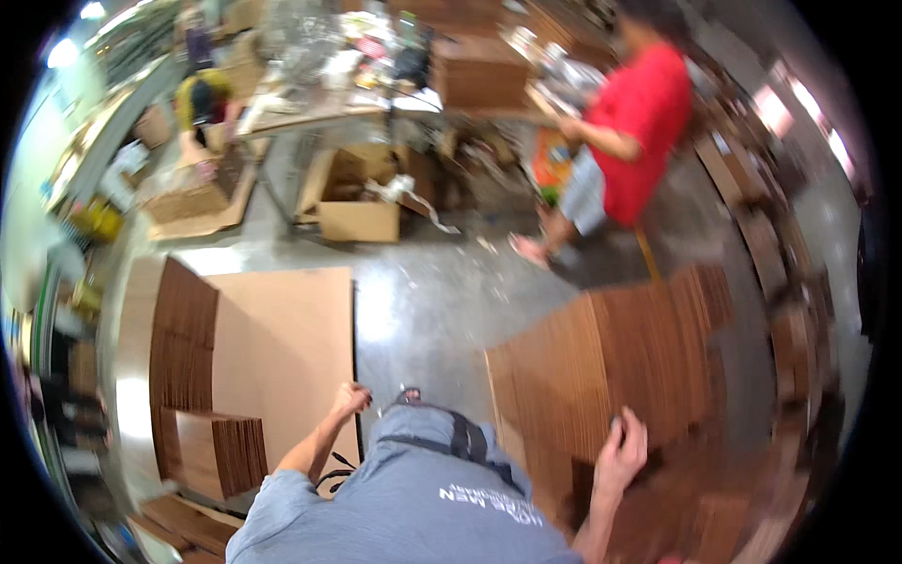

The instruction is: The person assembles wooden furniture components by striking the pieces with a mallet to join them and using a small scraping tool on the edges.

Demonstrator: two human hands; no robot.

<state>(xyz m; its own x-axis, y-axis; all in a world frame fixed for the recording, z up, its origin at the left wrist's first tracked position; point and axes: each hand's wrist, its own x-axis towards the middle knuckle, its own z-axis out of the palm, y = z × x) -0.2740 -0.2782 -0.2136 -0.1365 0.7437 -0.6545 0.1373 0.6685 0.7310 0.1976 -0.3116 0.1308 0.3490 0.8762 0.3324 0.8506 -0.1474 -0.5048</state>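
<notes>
My left hand [352,399] is closed like a fist beside the dark right edge of a large light-tan board [282,338]. Whatever its fingers hold, if anything, is too small to make out. Over on the right, my right hand [624,451] is raised above a large stack of thin brown wood-coloured sheets [554,362]. Its thumb and fingers are curled together around a small dark thing [615,423] that I cannot name. At the board's left side, more brown sheets [183,329] stand in tall stacks, and a smaller stack [216,446] sits nearer me.
A person in a red shirt [648,132] stands at the far right by a cluttered worktable [310,111]. An open cardboard box [359,221] is on the floor below it. Another person [204,99] bends over a carton [193,197] at far left. Stacked brown cartons [761,249] line the right.
</notes>
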